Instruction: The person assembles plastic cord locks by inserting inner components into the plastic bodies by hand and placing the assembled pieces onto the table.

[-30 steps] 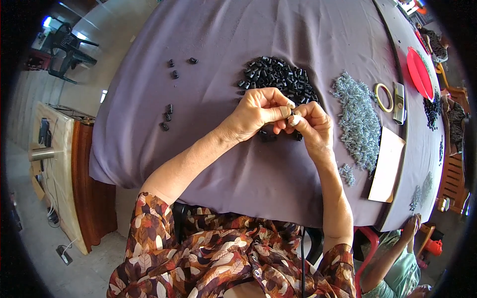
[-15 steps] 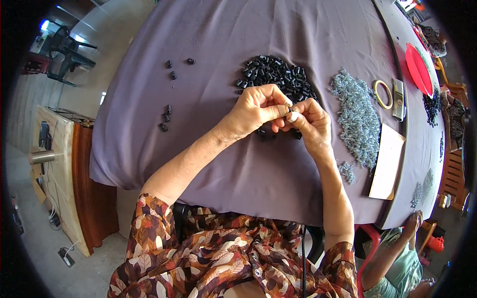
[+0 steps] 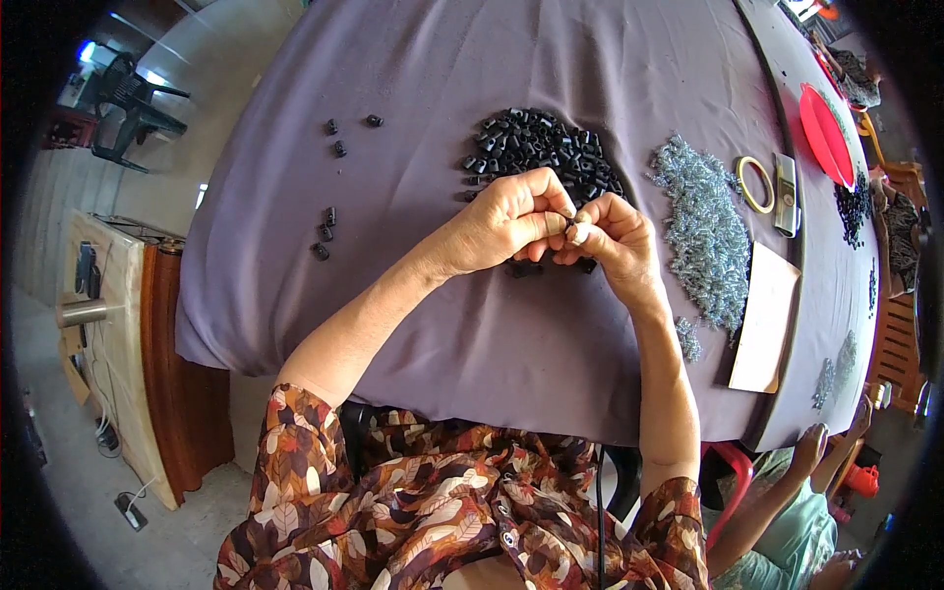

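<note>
My left hand and my right hand meet fingertip to fingertip over the near edge of a heap of small black hollow plastic pieces. Both are closed in a pinch around a tiny dark piece, mostly covered by the fingers; its exact kind cannot be made out. Right of my hands lies a spread of small clear, shiny pieces, with a smaller clump nearer me. Several single black pieces sit apart on the left of the cloth.
Purple-grey cloth covers the table. To the right are a tape roll, a metal-and-clear object, a pale card and a red tray. Another person's hand is at the lower right; a wooden cabinet stands left.
My fingertips have shifted slightly while still pinched together around the tiny piece. At the lower right, the other person's hands have moved apart. The black heap looks the same.
</note>
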The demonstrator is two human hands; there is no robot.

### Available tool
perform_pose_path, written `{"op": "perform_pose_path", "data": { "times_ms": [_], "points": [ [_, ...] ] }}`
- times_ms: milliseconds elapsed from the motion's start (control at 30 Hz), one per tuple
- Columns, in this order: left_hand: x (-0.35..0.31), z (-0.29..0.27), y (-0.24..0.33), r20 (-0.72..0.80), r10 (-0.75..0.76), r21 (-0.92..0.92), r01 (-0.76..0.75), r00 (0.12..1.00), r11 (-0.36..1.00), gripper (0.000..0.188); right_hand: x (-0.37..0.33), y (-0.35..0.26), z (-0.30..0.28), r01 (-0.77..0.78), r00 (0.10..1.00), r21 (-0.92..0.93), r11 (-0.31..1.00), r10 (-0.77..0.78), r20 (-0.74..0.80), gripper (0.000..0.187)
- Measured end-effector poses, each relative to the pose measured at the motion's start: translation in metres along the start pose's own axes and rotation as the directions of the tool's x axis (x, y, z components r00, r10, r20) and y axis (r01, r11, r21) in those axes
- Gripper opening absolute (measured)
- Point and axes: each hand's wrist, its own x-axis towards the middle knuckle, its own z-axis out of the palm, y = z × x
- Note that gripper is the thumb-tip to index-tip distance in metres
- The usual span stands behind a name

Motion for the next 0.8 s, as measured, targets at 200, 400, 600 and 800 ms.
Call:
{"op": "perform_pose_path", "data": {
  "times_ms": [200,400,600,800],
  "points": [
    [0.0003,0.0011,-0.0006,-0.033,0.060,0.028,-0.060,0.998,0.998,0.006,0.0004,0.0020,0.0019,0.005,0.998,0.056,0.998,-0.001,-0.066,0.015],
    [0.0011,-0.0003,-0.0008,-0.002,0.048,-0.130,-0.048,0.999,0.990,0.006,-0.0007,-0.0021,-0.0050,-0.080,0.996,0.158,0.984,0.071,0.063,0.016],
    [-0.0019,0.0014,0.0019,-0.008,0.030,-0.081,-0.031,1.000,0.996,0.008,-0.0013,-0.0004,-0.0027,-0.077,0.995,0.183,0.980,0.063,0.081,0.017],
    [-0.0020,0.0071,0.0031,-0.060,0.049,-0.005,-0.050,0.997,0.999,0.009,-0.0012,0.0005,-0.0025,-0.016,0.998,0.067,0.998,0.012,0.059,0.020]
  ]
}}
